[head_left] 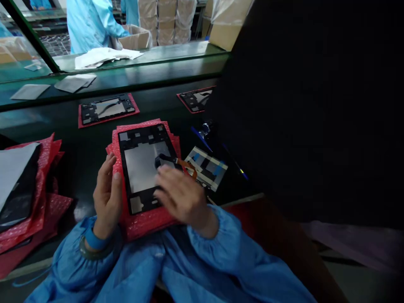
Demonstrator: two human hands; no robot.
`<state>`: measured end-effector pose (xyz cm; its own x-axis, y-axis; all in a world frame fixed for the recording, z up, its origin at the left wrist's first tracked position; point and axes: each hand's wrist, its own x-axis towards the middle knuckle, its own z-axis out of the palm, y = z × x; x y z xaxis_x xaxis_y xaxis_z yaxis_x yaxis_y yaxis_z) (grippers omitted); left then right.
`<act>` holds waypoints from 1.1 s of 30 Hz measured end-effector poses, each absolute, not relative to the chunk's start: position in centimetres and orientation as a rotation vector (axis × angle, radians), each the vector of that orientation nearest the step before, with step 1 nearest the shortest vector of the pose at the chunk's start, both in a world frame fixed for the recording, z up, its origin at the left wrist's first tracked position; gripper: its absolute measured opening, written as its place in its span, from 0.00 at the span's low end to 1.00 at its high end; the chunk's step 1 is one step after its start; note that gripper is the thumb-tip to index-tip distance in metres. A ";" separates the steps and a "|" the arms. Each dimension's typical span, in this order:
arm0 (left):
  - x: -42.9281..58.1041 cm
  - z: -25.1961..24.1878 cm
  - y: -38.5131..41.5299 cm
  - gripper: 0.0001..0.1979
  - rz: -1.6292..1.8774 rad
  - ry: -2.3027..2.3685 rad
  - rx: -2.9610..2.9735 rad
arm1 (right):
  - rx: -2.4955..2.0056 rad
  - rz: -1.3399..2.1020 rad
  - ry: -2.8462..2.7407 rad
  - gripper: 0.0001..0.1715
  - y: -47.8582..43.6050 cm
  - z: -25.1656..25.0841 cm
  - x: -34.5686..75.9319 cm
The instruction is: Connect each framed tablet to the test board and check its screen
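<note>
A tablet screen assembly (147,162), black-framed with a silver-grey middle, lies back side up on a stack of pink bubble-wrap sheets (145,227). A black and orange ribbon cable (187,165) runs off its right side. Beside the stack's left edge my left hand (107,193) is upright, thumb and fingers apart, holding nothing. My right hand (183,195) is over the assembly's lower right, fingers stretched out just below the cable's dark end. Whether those fingertips touch the panel I cannot tell.
Similar assemblies on pink wrap (110,110) lie farther back. At left stands another pink stack (47,185). A taped flat part (208,168) and a blue tool (202,139) lie to the right. A large black shape (309,105) blocks the right side. A co-worker (91,25) stands behind the line.
</note>
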<state>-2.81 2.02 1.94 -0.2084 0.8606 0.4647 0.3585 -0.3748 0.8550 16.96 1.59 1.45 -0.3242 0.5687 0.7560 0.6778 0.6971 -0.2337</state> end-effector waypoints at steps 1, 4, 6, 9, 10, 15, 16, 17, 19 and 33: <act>-2.9 2.4 2.3 0.19 1.521 1.430 1.720 | -1.097 -0.138 -1.933 0.18 2.4 1.4 18.1; -2.5 3.5 3.9 0.20 1.214 1.377 1.999 | -1.407 0.061 -1.824 0.18 5.1 0.7 20.7; -1.7 3.9 5.4 0.21 1.044 1.328 2.157 | -1.465 0.204 -1.868 0.13 6.2 0.1 21.2; -0.2 4.2 7.5 0.26 0.881 1.265 2.209 | -1.410 0.204 -1.887 0.10 6.5 -0.1 21.0; 0.4 4.2 8.1 0.28 0.833 1.235 2.172 | -1.374 0.169 -1.873 0.11 6.3 0.0 20.8; 2.2 3.9 9.1 0.20 0.741 1.096 2.025 | -1.322 0.000 -1.839 0.15 5.5 0.4 21.0; 2.2 3.8 9.0 0.18 0.770 1.082 2.018 | -1.332 -0.020 -1.866 0.15 5.4 0.4 21.1; 2.2 3.7 9.0 0.17 0.790 1.072 2.006 | -1.335 -0.032 -1.903 0.15 5.4 0.3 21.2; 1.8 3.4 8.8 0.16 0.799 1.080 1.950 | -1.311 -0.056 -1.978 0.15 5.2 0.1 21.3; 0.1 1.9 8.5 0.24 1.176 1.050 1.742 | -2.160 0.164 -1.788 0.13 13.9 -1.5 28.8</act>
